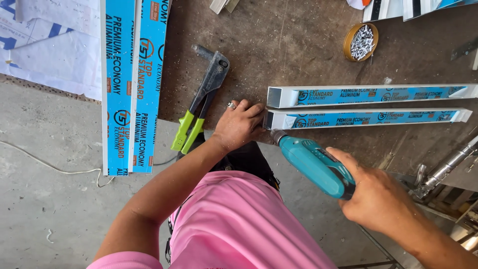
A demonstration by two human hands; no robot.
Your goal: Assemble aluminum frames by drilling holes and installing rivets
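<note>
Left hand [239, 124], ring on one finger, presses down flat on the near end of a rectangular aluminium tube [368, 118] wrapped in blue printed film, fingers curled at its open mouth. Right hand [381, 199] wraps tight around the grip of a teal plastic power drill [313, 164]; its chuck tip sits against the same tube end. A second matching tube [371, 94] lies parallel just beyond. Worn, scratched brown bench top [298, 45]. Hand riveter [201, 97], grey metal head, lime-green handles, rests left of the hand. Round gold tin of silvery rivets [361, 42] farther back. Long blue-filmed profiles [132, 84] overhang the bench edge
</note>
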